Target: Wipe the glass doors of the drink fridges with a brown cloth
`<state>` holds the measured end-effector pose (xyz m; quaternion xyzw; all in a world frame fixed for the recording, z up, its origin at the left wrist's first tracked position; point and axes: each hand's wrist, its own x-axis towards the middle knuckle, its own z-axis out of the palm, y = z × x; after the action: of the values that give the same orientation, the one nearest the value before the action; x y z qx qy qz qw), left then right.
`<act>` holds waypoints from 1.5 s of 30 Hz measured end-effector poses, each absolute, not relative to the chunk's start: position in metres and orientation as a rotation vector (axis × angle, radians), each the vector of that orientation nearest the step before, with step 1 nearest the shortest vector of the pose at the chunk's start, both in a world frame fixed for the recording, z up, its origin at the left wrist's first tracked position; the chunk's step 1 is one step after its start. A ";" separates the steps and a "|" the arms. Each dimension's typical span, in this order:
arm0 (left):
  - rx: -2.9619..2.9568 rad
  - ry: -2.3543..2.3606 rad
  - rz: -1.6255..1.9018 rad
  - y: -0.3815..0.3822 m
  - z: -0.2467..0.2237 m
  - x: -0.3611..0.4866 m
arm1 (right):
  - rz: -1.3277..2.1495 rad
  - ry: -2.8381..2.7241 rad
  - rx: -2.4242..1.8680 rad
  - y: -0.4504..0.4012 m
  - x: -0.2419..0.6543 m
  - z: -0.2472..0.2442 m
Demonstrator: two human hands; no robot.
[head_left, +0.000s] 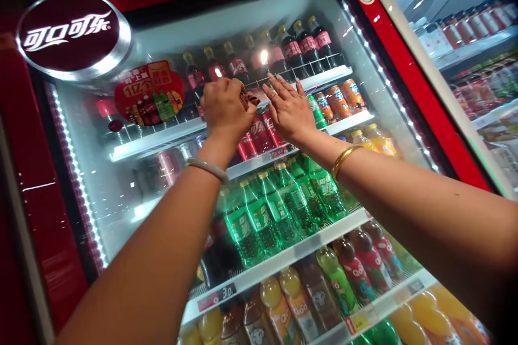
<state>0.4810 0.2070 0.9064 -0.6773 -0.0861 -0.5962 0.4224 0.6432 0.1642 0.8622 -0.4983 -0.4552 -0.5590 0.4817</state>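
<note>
Both arms reach up to the glass door (154, 48) of a red drinks fridge. My left hand (227, 109), with a pale bangle at the wrist, is curled closed around a crumpled brown cloth (247, 99); only a little of it shows past the fingers. Beside it, my right hand (290, 109) lies flat on the glass with its fingers spread and holds nothing. A gold bangle (343, 161) circles that wrist. Behind the glass near both hands are red cola cans (261, 135), partly hidden by them.
Cola bottles (291, 48) line the top shelf, with orange cans (338, 101) below. Green soda bottles (279, 210) and juice bottles (299, 307) fill lower shelves. A round sign (75, 35) juts out at upper left, near a red sticker (149, 91). Another lit fridge (465, 32) stands right.
</note>
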 end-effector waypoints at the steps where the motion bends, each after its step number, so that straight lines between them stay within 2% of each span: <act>1: -1.698 -0.223 -1.526 0.205 0.903 0.485 | -1.359 -1.100 -1.230 0.164 0.644 0.862; 5: -1.799 -0.017 -1.238 0.202 0.880 0.492 | -1.284 -1.113 -1.283 0.165 0.644 0.865; 8: -1.808 0.064 -1.067 0.207 0.891 0.486 | -1.258 -1.122 -1.259 0.165 0.648 0.868; 13: -1.709 -0.209 -1.503 0.203 0.930 0.495 | -1.422 -1.348 -1.268 0.142 0.683 0.866; 16: -1.718 -0.210 -1.536 0.195 0.918 0.512 | -1.516 -1.465 -1.287 0.122 0.717 0.859; 21: -1.814 0.137 -1.114 0.187 0.859 0.537 | -1.459 -1.400 -1.284 0.115 0.746 0.852; 23: -1.840 0.300 -0.869 0.185 0.856 0.544 | -1.437 -1.373 -1.281 0.117 0.746 0.852; 25: -1.872 0.374 -0.734 0.181 0.873 0.551 | -1.420 -1.330 -1.298 0.117 0.743 0.851; 27: -1.894 0.308 -0.856 0.176 0.897 0.558 | -1.406 -1.296 -1.323 0.115 0.740 0.850; 28: -1.882 0.216 -1.038 0.172 0.905 0.563 | -1.399 -1.287 -1.333 0.114 0.739 0.850; 31: -1.836 -0.038 -1.463 0.161 0.899 0.578 | -1.377 -1.281 -1.348 0.111 0.738 0.849; 34: -1.874 0.130 -1.209 0.159 0.874 0.585 | -1.390 -1.294 -1.333 0.110 0.741 0.850; 37: -1.875 0.208 -1.047 0.165 0.885 0.579 | -1.398 -1.285 -1.293 0.112 0.744 0.850; 38: -1.868 0.175 -1.085 0.167 0.896 0.578 | -1.396 -1.271 -1.283 0.113 0.745 0.850; 40: -1.812 0.006 -1.388 0.165 0.916 0.580 | -1.394 -1.234 -1.278 0.114 0.746 0.850; 42: -1.788 -0.102 -1.589 0.159 0.918 0.589 | -1.391 -1.212 -1.287 0.115 0.747 0.850; 45: -1.828 0.017 -1.329 0.151 0.882 0.601 | -1.385 -1.211 -1.308 0.116 0.750 0.851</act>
<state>0.6008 0.1510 0.8823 -0.7315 0.0068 -0.5318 0.4267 0.7505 0.1160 0.8508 -0.5238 -0.4849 -0.5546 0.4278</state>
